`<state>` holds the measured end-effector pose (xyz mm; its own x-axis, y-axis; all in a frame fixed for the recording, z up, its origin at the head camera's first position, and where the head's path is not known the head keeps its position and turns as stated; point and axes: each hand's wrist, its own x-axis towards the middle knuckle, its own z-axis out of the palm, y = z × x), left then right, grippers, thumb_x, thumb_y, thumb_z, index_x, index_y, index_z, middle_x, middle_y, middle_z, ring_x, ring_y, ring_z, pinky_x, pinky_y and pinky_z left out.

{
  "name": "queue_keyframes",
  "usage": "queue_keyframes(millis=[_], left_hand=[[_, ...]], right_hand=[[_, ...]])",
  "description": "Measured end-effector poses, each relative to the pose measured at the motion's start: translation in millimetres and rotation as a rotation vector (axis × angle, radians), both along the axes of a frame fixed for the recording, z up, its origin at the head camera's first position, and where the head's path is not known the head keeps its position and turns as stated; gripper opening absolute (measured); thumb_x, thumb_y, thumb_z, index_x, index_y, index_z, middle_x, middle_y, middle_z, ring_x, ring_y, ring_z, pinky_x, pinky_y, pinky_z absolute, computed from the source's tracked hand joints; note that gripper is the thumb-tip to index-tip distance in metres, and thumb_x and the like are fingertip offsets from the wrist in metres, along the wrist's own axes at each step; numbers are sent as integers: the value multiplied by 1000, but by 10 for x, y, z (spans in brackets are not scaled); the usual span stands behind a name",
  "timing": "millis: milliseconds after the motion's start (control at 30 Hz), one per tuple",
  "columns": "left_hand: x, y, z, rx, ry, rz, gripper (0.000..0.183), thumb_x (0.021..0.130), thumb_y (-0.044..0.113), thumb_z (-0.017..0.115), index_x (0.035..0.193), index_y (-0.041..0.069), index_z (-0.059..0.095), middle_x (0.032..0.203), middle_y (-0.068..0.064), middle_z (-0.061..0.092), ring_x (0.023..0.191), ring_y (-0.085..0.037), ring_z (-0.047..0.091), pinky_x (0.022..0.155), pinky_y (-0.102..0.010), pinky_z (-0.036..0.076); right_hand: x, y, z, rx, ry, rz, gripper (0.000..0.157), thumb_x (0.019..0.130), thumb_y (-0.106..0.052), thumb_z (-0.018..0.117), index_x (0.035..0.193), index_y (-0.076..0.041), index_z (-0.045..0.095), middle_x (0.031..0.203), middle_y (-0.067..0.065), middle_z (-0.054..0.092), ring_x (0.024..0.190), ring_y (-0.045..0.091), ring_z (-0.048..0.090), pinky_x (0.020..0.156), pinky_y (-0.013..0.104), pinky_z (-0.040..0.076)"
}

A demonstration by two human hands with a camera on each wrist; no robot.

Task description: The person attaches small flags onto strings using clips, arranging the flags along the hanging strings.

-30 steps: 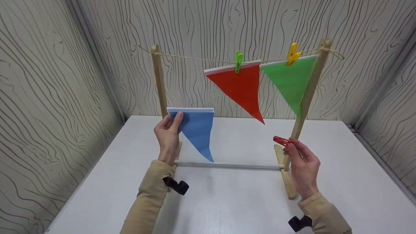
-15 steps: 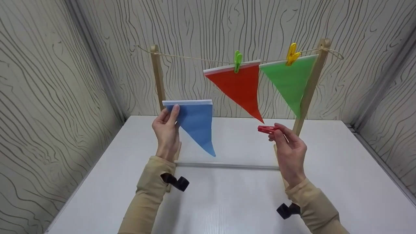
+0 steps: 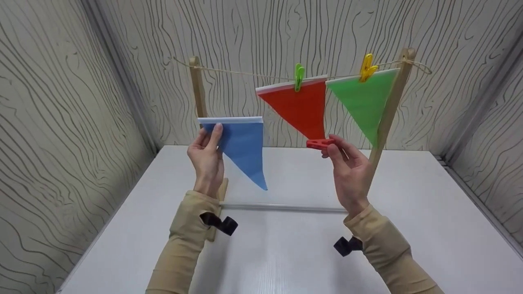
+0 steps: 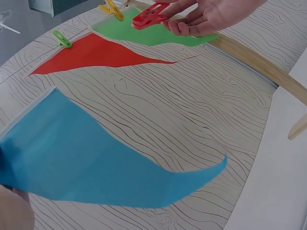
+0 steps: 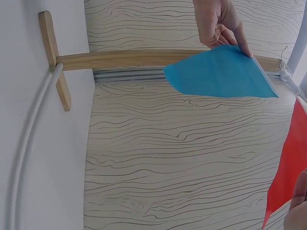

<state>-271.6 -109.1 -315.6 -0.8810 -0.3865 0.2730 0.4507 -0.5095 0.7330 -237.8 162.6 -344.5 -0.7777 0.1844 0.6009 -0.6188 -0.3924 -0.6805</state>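
Note:
My left hand pinches a blue triangular flag by the left end of its white top band, thumb in front. The flag hangs point down, below the string and apart from it. In my right hand a red clothespin is pinched between thumb and fingers, its nose facing left. From the head it overlaps the tip of a red flag, which a green clothespin fastens to the string. A yellow clothespin holds a green flag at the right.
Two wooden posts carry the string: the left post and the right post. A white rod joins them low down, above the white table. Wood-patterned panels stand behind and at the sides.
My left hand has raised the blue flag and shifted it slightly left. My right hand has carried the red clothespin up and left, from near the right post to the red flag's tip.

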Motion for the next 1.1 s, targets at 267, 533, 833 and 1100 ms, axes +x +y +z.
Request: queue_keyframes(millis=[267, 533, 833, 1100], left_hand=[[-10, -5, 122, 13, 12, 20, 31, 95, 0, 65, 125, -7, 60, 103, -6, 73, 100, -15, 73, 103, -38, 55], [-19, -14, 197, -11, 10, 38, 38, 96, 4, 65, 133, -5, 58, 117, -13, 71, 113, -20, 71, 106, -37, 53], [-18, -21, 305, -13, 16, 58, 40, 97, 6, 64, 135, -4, 55, 129, -21, 66, 123, -29, 66, 107, -38, 52], [-45, -38, 384, -2, 13, 89, 40, 97, 6, 65, 134, -5, 56, 131, -23, 64, 123, -29, 65, 107, -37, 52]], right_hand=[[-74, -166, 229, 38, 23, -14, 33, 92, -7, 71, 122, 7, 66, 104, 3, 75, 93, 14, 72, 88, 23, 59], [-142, -328, 436, 68, 33, -44, 39, 87, -19, 78, 118, 2, 70, 102, 1, 76, 97, 14, 73, 93, 25, 58], [-239, -529, 640, 172, 80, -102, 50, 86, -27, 79, 122, 4, 67, 108, 1, 76, 103, 14, 73, 92, 27, 59], [-298, -696, 844, 232, 109, -159, 50, 86, -28, 78, 124, 4, 67, 114, 13, 75, 98, 13, 75, 84, 24, 60]])
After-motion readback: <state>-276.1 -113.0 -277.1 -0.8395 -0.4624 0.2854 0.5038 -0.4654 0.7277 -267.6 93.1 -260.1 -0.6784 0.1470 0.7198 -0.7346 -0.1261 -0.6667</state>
